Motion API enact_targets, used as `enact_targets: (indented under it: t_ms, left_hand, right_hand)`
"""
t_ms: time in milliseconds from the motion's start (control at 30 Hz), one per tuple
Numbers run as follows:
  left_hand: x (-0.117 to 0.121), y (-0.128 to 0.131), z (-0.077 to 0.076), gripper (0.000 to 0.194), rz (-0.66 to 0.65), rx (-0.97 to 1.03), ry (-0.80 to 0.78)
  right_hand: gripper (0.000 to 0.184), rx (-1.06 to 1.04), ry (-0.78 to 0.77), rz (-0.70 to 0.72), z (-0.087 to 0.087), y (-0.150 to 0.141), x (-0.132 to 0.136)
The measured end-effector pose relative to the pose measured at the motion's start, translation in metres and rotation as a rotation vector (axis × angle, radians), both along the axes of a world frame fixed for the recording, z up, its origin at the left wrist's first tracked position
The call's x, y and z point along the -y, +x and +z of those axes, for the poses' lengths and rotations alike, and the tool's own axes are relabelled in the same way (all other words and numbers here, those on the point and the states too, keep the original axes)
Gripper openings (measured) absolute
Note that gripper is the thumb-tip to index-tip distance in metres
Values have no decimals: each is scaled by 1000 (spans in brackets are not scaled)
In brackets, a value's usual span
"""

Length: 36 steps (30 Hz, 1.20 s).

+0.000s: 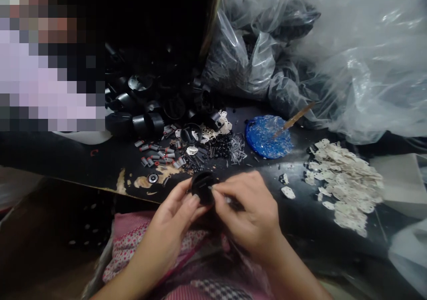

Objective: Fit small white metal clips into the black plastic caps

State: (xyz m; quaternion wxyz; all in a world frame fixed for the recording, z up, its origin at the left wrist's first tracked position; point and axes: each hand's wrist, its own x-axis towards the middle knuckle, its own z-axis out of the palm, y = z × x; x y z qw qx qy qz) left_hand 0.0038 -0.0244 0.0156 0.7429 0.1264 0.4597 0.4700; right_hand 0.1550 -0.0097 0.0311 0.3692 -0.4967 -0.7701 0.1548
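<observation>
My left hand point(173, 211) holds a round black plastic part point(202, 187) by its lower left edge, just above the near edge of the dark worktable point(83, 166). My right hand point(248, 206) is closed at the part's right side, its fingertips pinching a small thin piece against the part. What that piece is cannot be made out. Both hands hover over my lap, which is covered in pink patterned cloth point(130, 242).
Small grey cylinders, springs and pins point(187, 151) lie scattered behind the hands. A heap of white flat pieces point(343, 186) sits at the right. A blue dish with a stick point(268, 135) stands mid-table. Black round housings point(143, 108) pile up at the back. Clear plastic bags point(333, 46) fill the far right.
</observation>
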Motion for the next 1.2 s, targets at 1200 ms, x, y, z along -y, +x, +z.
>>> enact_targets:
  t_ms: [1200]
  left_hand:
    - [-12,4,-8,31,-94,-84,-70]
  right_hand:
    - [20,338,-418,-578,-18,104,35]
